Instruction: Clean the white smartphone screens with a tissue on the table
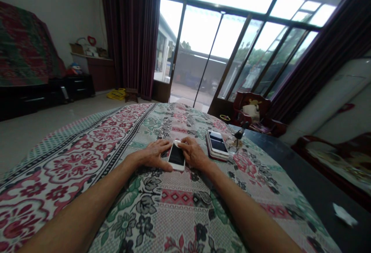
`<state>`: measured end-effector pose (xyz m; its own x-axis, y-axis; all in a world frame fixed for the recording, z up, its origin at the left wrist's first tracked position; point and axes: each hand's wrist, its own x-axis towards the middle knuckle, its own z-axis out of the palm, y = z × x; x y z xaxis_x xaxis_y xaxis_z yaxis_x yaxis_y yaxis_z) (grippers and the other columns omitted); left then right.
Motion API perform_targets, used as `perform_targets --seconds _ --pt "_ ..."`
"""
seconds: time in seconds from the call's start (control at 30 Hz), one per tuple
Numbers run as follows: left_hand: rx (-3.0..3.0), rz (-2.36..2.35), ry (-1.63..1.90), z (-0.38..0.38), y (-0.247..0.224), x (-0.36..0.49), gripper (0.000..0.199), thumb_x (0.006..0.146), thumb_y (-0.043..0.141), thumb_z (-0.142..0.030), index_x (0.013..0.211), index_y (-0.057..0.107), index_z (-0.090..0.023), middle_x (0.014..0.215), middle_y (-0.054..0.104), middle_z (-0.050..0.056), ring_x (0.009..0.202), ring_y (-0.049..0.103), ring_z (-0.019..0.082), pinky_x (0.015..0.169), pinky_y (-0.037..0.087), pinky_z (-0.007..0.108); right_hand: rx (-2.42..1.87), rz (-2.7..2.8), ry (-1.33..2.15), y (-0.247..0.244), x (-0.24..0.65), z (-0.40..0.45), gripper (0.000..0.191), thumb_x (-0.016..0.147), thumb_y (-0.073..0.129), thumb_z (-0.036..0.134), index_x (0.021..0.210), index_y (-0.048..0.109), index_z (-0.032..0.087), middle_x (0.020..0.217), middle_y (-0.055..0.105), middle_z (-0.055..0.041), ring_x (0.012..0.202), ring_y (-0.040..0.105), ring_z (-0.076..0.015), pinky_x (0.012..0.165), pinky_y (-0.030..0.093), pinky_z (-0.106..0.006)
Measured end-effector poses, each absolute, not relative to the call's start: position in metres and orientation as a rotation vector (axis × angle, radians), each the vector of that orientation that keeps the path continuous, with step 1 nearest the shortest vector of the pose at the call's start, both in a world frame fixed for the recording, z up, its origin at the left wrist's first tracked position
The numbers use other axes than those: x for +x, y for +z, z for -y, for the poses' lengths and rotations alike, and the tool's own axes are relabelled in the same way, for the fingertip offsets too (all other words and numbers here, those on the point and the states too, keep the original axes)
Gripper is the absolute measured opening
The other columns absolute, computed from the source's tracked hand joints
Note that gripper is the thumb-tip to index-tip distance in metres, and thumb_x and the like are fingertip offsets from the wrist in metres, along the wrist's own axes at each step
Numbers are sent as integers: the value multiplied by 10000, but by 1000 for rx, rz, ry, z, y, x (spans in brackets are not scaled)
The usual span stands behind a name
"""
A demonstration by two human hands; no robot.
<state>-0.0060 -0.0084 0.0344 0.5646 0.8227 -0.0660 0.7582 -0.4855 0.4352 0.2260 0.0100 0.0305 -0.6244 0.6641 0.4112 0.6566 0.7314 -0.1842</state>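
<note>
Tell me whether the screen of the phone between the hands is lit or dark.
Dark: the phone screen looks black, with no picture visible.

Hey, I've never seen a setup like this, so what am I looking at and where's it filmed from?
There's no machine here, just a person's bare hands. The single picture comes from a camera worn on the head, looking forward and down. A floral cloth covers the surface. On it is a white phone, with the left hand at its left edge and the right hand at its right, fingers over the upper part. How firmly it's held, I can't tell. To its right sits a phone stack.
</note>
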Motion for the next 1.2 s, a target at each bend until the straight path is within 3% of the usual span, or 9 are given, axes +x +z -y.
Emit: perform_targets --seconds 0.2,0.37,0.6,0.77,0.97,1.2 --pt "2412 -1261 227 11 37 -5 1014 672 691 -664 1502 285 -245 1602 194 112 1469 115 362 1183 120 514 -887 2598 99 44 224 39 299 857 475 76 1048 667 205 1072 561 -82 976 491 -204 902 415 -369" --pt "2416 -1216 197 7 35 -10 1099 638 726 -659 1512 256 -188 1604 157 151 1476 82 347 1187 104 501 -839 2631 188 48 219 64 292 851 472 80 1035 665 198 1068 572 -79 961 504 -191 876 430 -342" --pt "2361 -1162 211 1 34 -18 894 693 728 -573 1468 363 -318 1593 238 56 1476 125 307 1190 139 476 -912 2555 169 45 213 43 315 838 474 66 1018 692 203 1033 585 -77 946 515 -192 870 434 -341" --pt "2358 -1161 213 1 36 -17 896 692 740 -544 1460 395 -240 1589 240 99 1471 136 324 1192 141 449 -1018 2540 91 42 205 7 314 843 488 67 1025 715 186 1018 586 -75 949 518 -186 897 420 -325" --pt "2295 -1236 212 2 39 -15 1093 668 736 -555 1518 214 -107 1593 183 176 1474 124 326 1199 131 434 -1163 2466 59 40 195 -25 296 866 492 72 1027 728 150 967 595 -85 925 531 -180 891 416 -303" --pt "2320 -1218 231 1 35 -17 1068 671 728 -582 1514 229 -156 1594 203 148 1473 136 316 1197 139 444 -1112 2541 26 46 197 -9 293 863 490 75 1024 717 165 1027 590 -91 970 513 -199 900 405 -326"
